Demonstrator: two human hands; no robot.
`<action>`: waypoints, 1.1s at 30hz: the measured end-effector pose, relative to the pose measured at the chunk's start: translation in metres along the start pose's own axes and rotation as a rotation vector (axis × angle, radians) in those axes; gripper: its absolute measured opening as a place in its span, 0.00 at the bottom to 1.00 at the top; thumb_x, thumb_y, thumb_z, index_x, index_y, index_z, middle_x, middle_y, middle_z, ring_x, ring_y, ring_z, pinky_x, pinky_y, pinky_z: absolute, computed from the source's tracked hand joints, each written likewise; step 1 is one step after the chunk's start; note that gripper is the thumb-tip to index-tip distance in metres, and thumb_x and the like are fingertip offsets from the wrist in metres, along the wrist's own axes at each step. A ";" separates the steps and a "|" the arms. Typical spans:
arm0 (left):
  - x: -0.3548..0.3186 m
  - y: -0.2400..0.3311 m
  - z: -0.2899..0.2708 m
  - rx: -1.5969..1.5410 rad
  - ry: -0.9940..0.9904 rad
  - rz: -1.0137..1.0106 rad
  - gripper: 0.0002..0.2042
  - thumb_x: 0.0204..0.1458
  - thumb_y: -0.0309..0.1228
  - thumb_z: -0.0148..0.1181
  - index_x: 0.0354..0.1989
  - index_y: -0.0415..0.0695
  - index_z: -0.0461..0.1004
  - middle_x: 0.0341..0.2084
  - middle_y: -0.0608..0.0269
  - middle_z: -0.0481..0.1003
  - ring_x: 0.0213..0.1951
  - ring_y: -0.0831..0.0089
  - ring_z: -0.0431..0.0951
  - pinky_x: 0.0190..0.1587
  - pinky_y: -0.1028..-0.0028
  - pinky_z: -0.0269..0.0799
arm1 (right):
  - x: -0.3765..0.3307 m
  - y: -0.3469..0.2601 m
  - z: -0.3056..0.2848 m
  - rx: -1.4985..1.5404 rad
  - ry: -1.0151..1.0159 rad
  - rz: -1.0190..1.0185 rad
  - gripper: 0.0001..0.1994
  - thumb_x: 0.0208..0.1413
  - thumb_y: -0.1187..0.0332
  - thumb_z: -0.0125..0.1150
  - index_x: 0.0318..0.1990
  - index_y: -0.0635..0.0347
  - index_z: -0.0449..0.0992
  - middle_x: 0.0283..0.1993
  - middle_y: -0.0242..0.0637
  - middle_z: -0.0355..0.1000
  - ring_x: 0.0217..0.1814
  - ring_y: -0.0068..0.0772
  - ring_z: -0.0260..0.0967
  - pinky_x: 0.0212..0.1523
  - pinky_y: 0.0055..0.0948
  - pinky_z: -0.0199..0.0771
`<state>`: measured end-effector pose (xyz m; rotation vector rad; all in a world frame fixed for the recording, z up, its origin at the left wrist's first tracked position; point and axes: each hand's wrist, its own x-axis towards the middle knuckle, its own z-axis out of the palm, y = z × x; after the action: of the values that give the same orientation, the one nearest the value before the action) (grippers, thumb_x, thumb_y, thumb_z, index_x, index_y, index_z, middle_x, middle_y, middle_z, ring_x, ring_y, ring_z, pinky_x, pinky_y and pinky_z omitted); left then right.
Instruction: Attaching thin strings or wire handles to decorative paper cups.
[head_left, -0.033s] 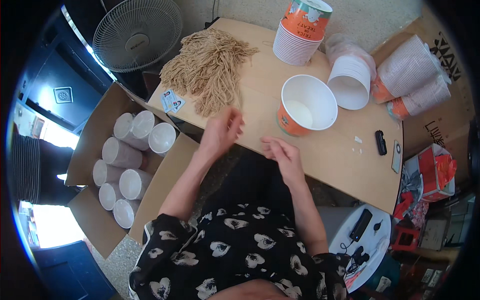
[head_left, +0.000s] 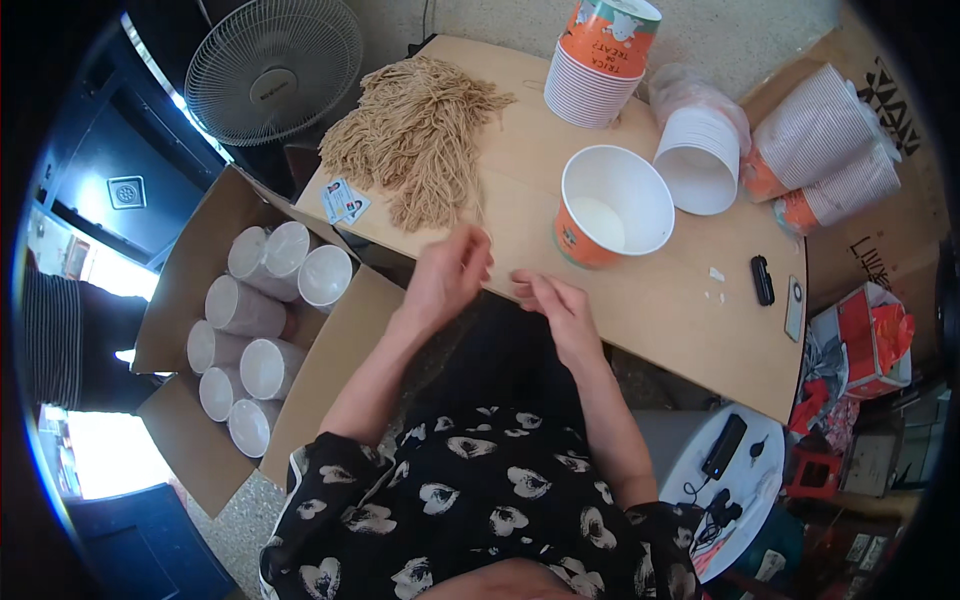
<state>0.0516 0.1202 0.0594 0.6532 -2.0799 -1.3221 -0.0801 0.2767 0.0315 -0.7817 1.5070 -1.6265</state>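
Observation:
At the table's near edge, my left hand (head_left: 452, 268) is closed, its fingers curled together and slightly blurred. My right hand (head_left: 556, 303) is close by on the right, thumb and fingers pinched. Whatever either hand holds is too fine to make out. Just beyond my left hand lies a heap of tan strings (head_left: 415, 140), a few loose ends trailing toward my fingers. A large orange paper bucket (head_left: 585, 245) with a white inside stands beyond my right hand, and something pale lies at its bottom.
Stacked paper buckets (head_left: 595, 85) stand at the back of the table (head_left: 540, 130), with wrapped stacks (head_left: 810, 130) to the right. Cards (head_left: 344, 202) and a black object (head_left: 762, 280) lie on it. A carton (head_left: 330, 350) of wrapped bucket stacks sits left, beside a fan (head_left: 275, 80).
My right hand has shifted slightly left, closer to my left hand. My left hand has moved a little to the right.

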 end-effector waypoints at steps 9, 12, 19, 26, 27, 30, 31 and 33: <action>-0.104 0.003 0.043 0.020 -0.221 0.051 0.05 0.59 0.23 0.60 0.40 0.36 0.73 0.24 0.58 0.78 0.24 0.74 0.80 0.28 0.74 0.76 | -0.024 0.009 0.009 0.479 0.089 0.048 0.11 0.69 0.65 0.53 0.41 0.64 0.78 0.40 0.35 0.76 0.39 0.24 0.73 0.43 0.25 0.73; -0.120 0.004 0.048 0.016 -0.374 0.055 0.05 0.58 0.24 0.62 0.39 0.36 0.77 0.24 0.58 0.78 0.24 0.74 0.80 0.28 0.74 0.76 | -0.041 0.004 -0.018 0.542 0.211 -0.087 0.10 0.68 0.66 0.54 0.43 0.64 0.76 0.33 0.33 0.73 0.32 0.24 0.71 0.36 0.26 0.73; -0.129 -0.007 0.068 0.097 -0.744 0.182 0.05 0.56 0.27 0.61 0.36 0.39 0.79 0.29 0.52 0.79 0.34 0.53 0.81 0.38 0.63 0.78 | -0.076 -0.034 -0.089 0.544 0.523 -0.347 0.10 0.70 0.66 0.52 0.43 0.64 0.75 0.24 0.26 0.63 0.20 0.14 0.55 0.20 0.17 0.52; -0.082 0.022 0.092 0.106 -0.754 0.386 0.07 0.52 0.25 0.65 0.39 0.38 0.79 0.35 0.53 0.80 0.38 0.53 0.81 0.40 0.63 0.78 | -0.095 -0.069 -0.097 0.318 0.578 -0.406 0.12 0.68 0.66 0.56 0.45 0.68 0.79 0.19 0.18 0.57 0.19 0.09 0.47 0.19 0.17 0.44; -0.073 0.031 0.096 0.122 -0.632 0.387 0.08 0.52 0.24 0.66 0.39 0.38 0.79 0.36 0.52 0.80 0.39 0.53 0.81 0.41 0.63 0.78 | -0.099 -0.074 -0.094 0.183 0.576 -0.405 0.12 0.68 0.66 0.57 0.45 0.68 0.80 0.21 0.17 0.59 0.20 0.08 0.48 0.20 0.16 0.45; -0.041 0.064 0.104 0.184 -0.269 0.424 0.10 0.49 0.20 0.67 0.41 0.38 0.79 0.40 0.52 0.79 0.40 0.53 0.82 0.43 0.65 0.79 | -0.114 -0.091 -0.090 -0.084 0.508 -0.399 0.09 0.65 0.72 0.59 0.45 0.68 0.80 0.26 0.20 0.67 0.24 0.08 0.55 0.24 0.13 0.52; -0.032 0.073 0.107 0.197 -0.187 0.443 0.11 0.50 0.18 0.66 0.42 0.39 0.79 0.42 0.54 0.79 0.41 0.58 0.82 0.43 0.67 0.79 | -0.119 -0.097 -0.088 -0.136 0.472 -0.395 0.08 0.65 0.73 0.59 0.45 0.68 0.80 0.27 0.21 0.69 0.25 0.08 0.57 0.24 0.13 0.55; -0.012 0.093 0.117 0.232 -0.088 0.540 0.11 0.52 0.18 0.66 0.44 0.40 0.80 0.44 0.55 0.79 0.43 0.64 0.81 0.42 0.70 0.78 | -0.123 -0.102 -0.083 -0.054 0.446 -0.424 0.05 0.63 0.78 0.57 0.41 0.68 0.79 0.30 0.24 0.72 0.27 0.08 0.60 0.27 0.12 0.60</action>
<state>-0.0306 0.2382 0.1028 0.0997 -2.2820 -0.8247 -0.1003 0.4250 0.1316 -0.8467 1.7819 -2.1934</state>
